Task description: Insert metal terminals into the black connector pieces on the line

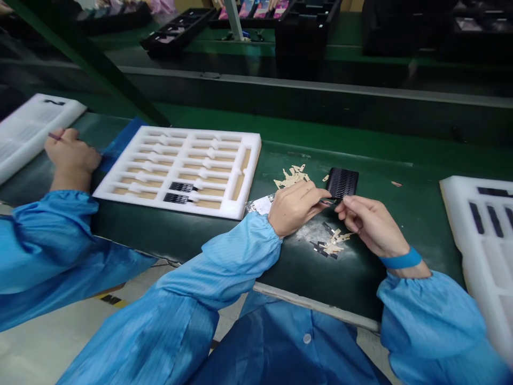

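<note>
My left hand [294, 208] is closed in a pinch, with a thin dark edge of something showing at its fingertips. My right hand [371, 224], a blue band at its wrist, pinches close by; whatever it may hold is hidden by the fingers. Just beyond both sets of fingertips is a black slotted part [342, 183], its lower edge close to them. Small cream-coloured pieces [294, 175] lie in a loose pile behind my left hand. A second pile of cream and black pieces [331, 243] rests on the bench between my wrists.
White foam tray [250, 176] at left holds two black slotted parts [178, 198]. Another foam tray [452, 208] stands at right, one more [70, 109] at far left. A co-worker's hand [74, 158] is beside the left trays. Black bins [306, 27] line the back.
</note>
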A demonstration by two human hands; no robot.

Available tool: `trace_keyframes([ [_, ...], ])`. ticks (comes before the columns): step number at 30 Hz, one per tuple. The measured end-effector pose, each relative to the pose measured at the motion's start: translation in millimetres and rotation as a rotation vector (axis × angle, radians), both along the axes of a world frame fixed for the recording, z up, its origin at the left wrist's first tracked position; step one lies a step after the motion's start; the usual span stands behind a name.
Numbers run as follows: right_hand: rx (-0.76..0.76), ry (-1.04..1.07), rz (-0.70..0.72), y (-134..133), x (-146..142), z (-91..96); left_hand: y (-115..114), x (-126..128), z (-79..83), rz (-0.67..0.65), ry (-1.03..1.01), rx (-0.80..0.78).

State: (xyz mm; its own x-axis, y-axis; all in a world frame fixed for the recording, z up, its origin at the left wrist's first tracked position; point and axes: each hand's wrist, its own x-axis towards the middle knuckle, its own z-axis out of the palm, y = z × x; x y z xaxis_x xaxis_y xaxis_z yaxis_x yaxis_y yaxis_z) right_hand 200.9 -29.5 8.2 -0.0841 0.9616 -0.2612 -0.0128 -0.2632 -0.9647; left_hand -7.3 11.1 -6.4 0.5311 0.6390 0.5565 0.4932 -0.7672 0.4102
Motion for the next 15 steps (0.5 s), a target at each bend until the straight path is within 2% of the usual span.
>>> trace_keyframes([
  [4, -0.095, 0.094, 0.058, 1, 4, 1.7, -1, 1, -0.6, -0.006, 0.073, -0.004],
  [7, -0.049, 0.102, -0.035, 1, 3, -1.8, -2, 5, 1.8, -0.036, 0.006, -0.143],
  [9, 0.043, 0.046, -0.143, 1, 2, -4.7, -3, 8, 4.2, -0.051, -0.113, -0.391],
  [11, 0.141, -0.058, -0.221, 1, 2, -6.5, -3, 11, 5.8, -0.071, -0.262, -0.762],
  [13, 0.206, -0.171, -0.247, 0, 0, -6.8, -3, 14, 5.6, -0.121, -0.39, -1.12],
  [15, 0.243, -0.254, -0.241, -1, -3, -6.4, -2, 16, 3.3, -0.193, -0.491, -1.344],
])
